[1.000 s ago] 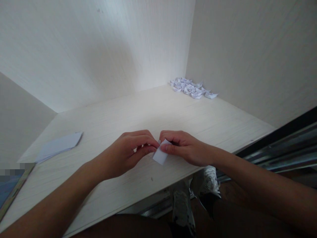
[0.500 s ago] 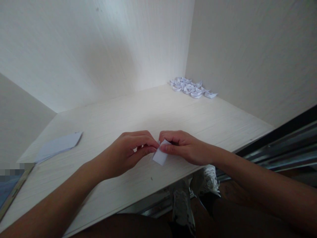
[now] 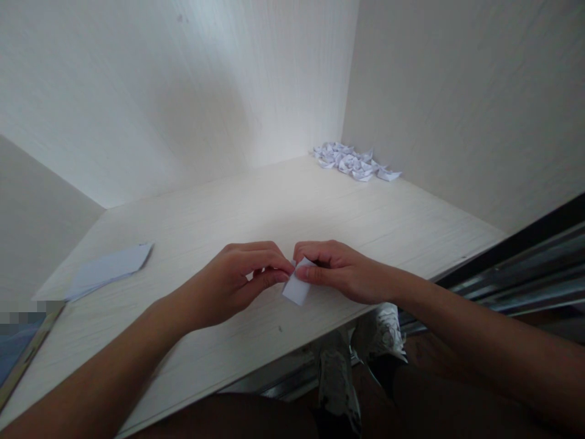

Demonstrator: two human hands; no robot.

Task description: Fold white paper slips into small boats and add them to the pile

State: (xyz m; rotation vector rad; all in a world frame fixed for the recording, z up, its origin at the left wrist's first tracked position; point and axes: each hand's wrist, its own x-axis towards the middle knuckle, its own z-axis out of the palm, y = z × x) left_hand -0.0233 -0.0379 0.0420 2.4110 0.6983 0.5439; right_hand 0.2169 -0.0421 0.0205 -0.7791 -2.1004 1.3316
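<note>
A small folded piece of white paper (image 3: 296, 291) is held between my two hands, just above the table near its front edge. My right hand (image 3: 336, 268) grips it, the thumb pressed flat on its face and the fingers curled behind. On the other side, my left hand (image 3: 253, 274) pinches the paper's left edge with thumb and fingertips. The paper's far part is hidden behind my fingers.
Several small folded paper boats (image 3: 351, 161) lie heaped in the back right corner of the white table (image 3: 219, 207). A stack of white paper sheets (image 3: 112, 267) rests at the left. Walls enclose the back and sides. Below the front edge are shoes (image 3: 379, 332).
</note>
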